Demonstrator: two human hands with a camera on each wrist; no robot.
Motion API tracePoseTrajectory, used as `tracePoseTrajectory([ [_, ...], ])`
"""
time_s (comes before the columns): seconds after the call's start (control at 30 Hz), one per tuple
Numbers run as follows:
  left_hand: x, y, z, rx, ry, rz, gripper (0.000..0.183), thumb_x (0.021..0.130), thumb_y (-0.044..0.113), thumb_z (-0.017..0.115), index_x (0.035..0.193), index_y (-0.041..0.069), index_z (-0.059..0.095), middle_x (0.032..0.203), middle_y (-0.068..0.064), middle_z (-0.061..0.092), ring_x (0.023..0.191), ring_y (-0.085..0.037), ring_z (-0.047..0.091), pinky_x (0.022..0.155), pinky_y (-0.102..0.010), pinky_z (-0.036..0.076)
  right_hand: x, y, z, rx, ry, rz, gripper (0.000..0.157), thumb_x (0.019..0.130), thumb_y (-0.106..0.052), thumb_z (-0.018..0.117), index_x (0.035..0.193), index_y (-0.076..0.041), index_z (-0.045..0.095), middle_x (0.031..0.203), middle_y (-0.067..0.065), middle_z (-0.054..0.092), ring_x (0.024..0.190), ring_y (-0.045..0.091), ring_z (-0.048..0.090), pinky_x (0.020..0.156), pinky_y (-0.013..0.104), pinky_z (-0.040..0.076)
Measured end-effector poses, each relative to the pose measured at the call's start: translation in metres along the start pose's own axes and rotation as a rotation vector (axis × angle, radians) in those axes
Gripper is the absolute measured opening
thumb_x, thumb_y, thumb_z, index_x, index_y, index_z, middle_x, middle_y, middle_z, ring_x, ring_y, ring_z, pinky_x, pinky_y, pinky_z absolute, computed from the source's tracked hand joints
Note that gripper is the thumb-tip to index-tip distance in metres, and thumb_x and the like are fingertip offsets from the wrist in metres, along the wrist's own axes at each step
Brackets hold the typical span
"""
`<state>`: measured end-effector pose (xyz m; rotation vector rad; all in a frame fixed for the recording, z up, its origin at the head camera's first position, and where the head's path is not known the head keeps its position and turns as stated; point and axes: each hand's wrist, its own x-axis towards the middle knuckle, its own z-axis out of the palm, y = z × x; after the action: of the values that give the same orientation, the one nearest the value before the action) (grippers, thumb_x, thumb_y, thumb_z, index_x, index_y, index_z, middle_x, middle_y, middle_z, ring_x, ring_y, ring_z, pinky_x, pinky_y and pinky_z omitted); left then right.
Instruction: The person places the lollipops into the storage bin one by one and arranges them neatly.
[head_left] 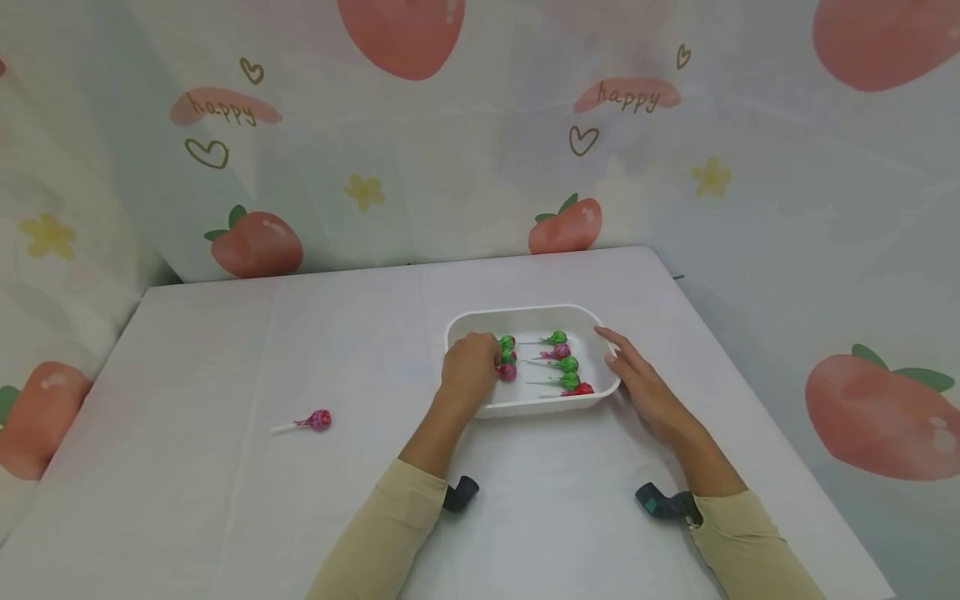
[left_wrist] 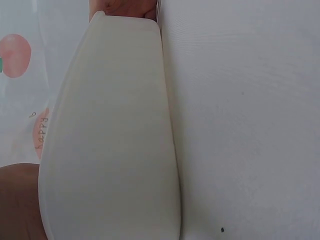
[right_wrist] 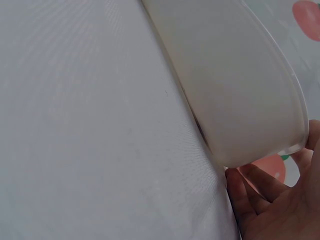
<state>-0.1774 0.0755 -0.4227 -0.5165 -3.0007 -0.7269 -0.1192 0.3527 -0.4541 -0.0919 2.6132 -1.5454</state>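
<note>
A white plastic tray (head_left: 525,408) sits on the table, with two rows of wrapped lollipops inside. My left hand (head_left: 468,367) reaches over its left end, fingers curled down beside green and purple lollipops (head_left: 507,372); the fingertips and the sticks there are hidden, so I cannot tell whether it pinches one. The right-hand row holds several lollipops (head_left: 567,364), green, purple and red, sticks pointing left. My right hand (head_left: 645,387) holds the tray's right end, with the thumb at the rim. In the right wrist view, other fingers (right_wrist: 265,182) lie close by the outer wall (right_wrist: 250,100).
One lollipop (head_left: 321,420) in a pink-red wrapper lies on the white-covered table (head_left: 360,500) left of the tray, its stick pointing left. A printed curtain (head_left: 465,167) hangs behind the table. Dark devices (head_left: 663,502) are worn at both wrists.
</note>
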Motion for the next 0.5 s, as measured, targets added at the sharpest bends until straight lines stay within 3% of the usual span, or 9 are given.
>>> tracePoseTrajectory([
  [0.17, 0.0, -0.002, -0.004, -0.081, -0.039, 0.003, 0.016, 0.082, -0.011, 0.075, 0.087, 0.005, 0.078, 0.086, -0.006, 0.073, 0.079, -0.022, 0.066, 0.075, -0.037, 0.057, 0.002, 0.001, 0.0, 0.002, 0.0, 0.0, 0.054, 0.113, -0.035, 0.036, 0.165, -0.028, 0.024, 0.172, 0.01, 0.009, 0.155, 0.043, 0.005, 0.115, 0.07, 0.015],
  [0.3, -0.002, -0.003, -0.013, -0.173, -0.088, 0.012, 0.012, 0.084, -0.004, 0.082, 0.091, 0.004, 0.078, 0.091, -0.006, 0.071, 0.086, -0.02, 0.063, 0.078, -0.035, 0.055, 0.003, 0.002, -0.001, 0.003, -0.004, -0.006, 0.054, 0.114, -0.034, 0.035, 0.166, -0.028, 0.023, 0.172, 0.01, 0.009, 0.155, 0.044, 0.004, 0.115, 0.071, 0.014],
  [0.5, -0.004, -0.015, -0.022, -0.226, -0.095, 0.096, 0.011, 0.085, 0.007, 0.086, 0.094, 0.007, 0.079, 0.093, -0.002, 0.069, 0.088, -0.017, 0.06, 0.079, -0.032, 0.052, 0.002, 0.003, -0.001, 0.004, -0.001, -0.005, 0.054, 0.113, -0.034, 0.035, 0.166, -0.028, 0.023, 0.172, 0.01, 0.009, 0.155, 0.044, 0.004, 0.114, 0.071, 0.014],
])
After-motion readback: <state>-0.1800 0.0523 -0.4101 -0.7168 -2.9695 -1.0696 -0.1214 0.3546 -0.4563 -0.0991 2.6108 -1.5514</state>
